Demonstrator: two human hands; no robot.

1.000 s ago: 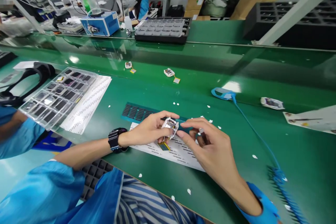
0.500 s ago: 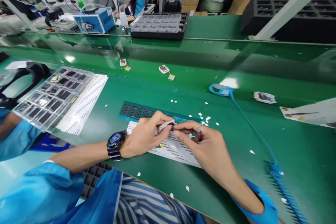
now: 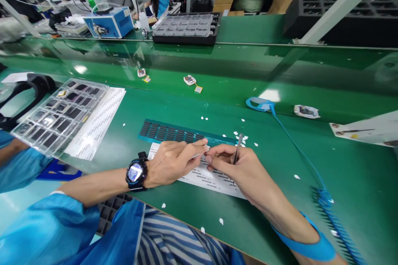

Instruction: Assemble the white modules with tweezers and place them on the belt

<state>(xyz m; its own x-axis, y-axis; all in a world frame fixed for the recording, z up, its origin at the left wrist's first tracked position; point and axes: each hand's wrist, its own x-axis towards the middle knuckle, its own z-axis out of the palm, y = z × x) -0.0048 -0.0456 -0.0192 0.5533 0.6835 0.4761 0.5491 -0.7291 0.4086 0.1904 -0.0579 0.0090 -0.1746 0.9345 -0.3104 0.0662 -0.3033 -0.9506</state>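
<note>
Apparently light case (image 3: 207,148), mostly hidden, sits above sheet (image 3: 214,181), pinched in left hand (image 3: 172,161); right hand (image 3: 239,165) holds tweezers (image 3: 239,145) tucked, fingertips (image 3: 209,159) at case edge, grip there unclear. Likely stiff, slippery, fragile inside; best held by rim.

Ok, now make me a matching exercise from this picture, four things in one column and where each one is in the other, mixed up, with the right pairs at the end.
Things
1. Thin metal tool
2. Digital watch
3. Coiled blue cord
4. Blue boxy device

Places
A. On the wrist, just behind the left hand
B. On the green surface at the back
C. In the right hand
D. On the bench, out to the right of the right hand

Right pairs: 1-C, 2-A, 3-D, 4-B.
</note>
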